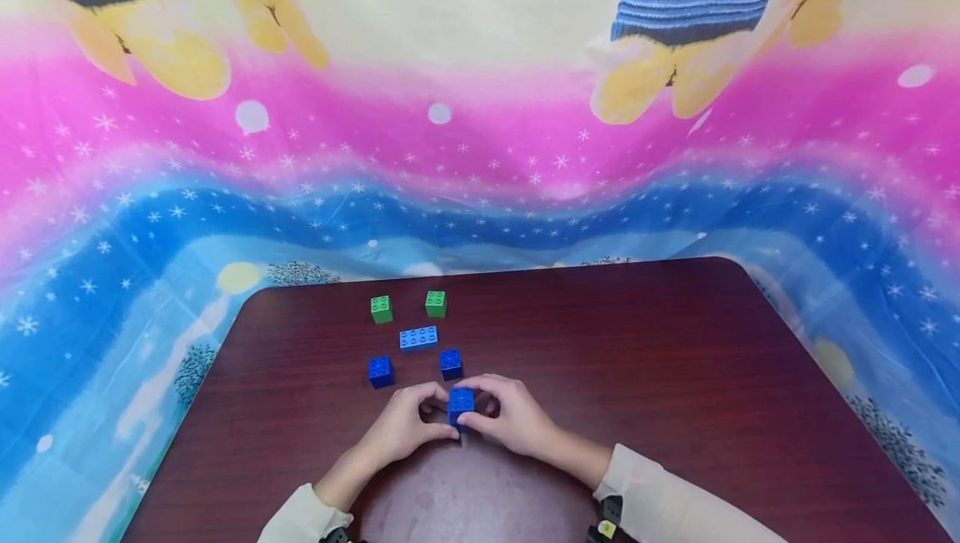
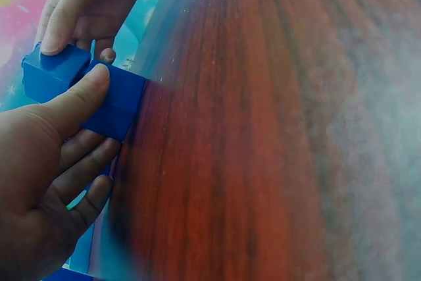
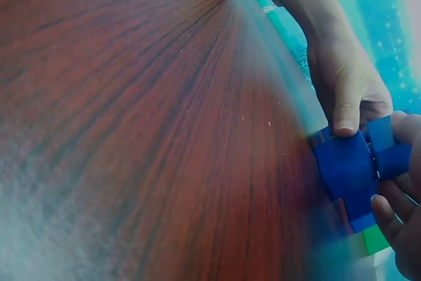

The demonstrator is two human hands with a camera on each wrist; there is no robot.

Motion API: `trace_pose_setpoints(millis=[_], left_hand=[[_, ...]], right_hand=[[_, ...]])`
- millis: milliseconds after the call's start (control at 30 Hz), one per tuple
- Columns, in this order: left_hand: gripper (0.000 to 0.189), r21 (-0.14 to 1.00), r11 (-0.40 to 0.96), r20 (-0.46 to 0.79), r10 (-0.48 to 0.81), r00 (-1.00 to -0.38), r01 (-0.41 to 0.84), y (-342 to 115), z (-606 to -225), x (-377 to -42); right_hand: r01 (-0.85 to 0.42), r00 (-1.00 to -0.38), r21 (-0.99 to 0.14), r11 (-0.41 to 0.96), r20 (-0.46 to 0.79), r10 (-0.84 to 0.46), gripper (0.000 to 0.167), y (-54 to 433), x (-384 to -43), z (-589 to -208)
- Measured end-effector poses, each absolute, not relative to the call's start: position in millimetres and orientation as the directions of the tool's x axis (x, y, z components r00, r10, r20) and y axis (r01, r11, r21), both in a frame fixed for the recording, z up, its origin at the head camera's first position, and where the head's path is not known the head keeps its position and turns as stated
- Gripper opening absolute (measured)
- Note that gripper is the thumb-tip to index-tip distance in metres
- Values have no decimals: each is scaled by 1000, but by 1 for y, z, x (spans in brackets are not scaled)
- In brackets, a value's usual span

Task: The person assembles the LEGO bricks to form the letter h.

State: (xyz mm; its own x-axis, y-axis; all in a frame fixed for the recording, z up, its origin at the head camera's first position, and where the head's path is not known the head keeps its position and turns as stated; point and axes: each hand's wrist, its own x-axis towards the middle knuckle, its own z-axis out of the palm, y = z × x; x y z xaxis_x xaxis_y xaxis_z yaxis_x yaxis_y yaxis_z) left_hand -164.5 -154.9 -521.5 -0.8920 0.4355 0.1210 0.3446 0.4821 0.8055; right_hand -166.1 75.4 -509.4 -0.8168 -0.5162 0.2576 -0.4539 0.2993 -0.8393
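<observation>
**Two blue blocks (image 2: 123, 106) (image 2: 49, 80) meet over the table (image 1: 637, 343)!**

Left hand (image 1: 403, 425) pinches one, right hand (image 1: 519, 418) the other; whether they've clicked, I can't tell. Looks early: two green blocks (image 1: 381, 309) (image 1: 436, 304), one light-blue block (image 1: 417, 338), two dark-blue blocks (image 1: 380, 371) (image 1: 450, 364) stand loose beyond.

Left fingers (image 2: 85, 174) partly hidden (behind block (image 2: 118, 104)).

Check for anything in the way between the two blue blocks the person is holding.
Nothing visible is in the way. The left grip holds one blue block, the right grip the other blue block; only a narrow seam parts them, with no finger seen inside it.
</observation>
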Motion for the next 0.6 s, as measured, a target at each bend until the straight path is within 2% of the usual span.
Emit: trace_pose_setpoints(millis=[200, 600], left_hand=[[32, 802, 486, 124, 435, -892, 349, -156, -521, -164], [29, 817, 457, 143, 430, -891, 352, -155, -524, -164]], right_hand=[[-498, -802, -803, 328, 282, -527, 38, 75, -166, -509], [-478, -800, -821, 312, 260, -541, 39, 74, -167, -509]])
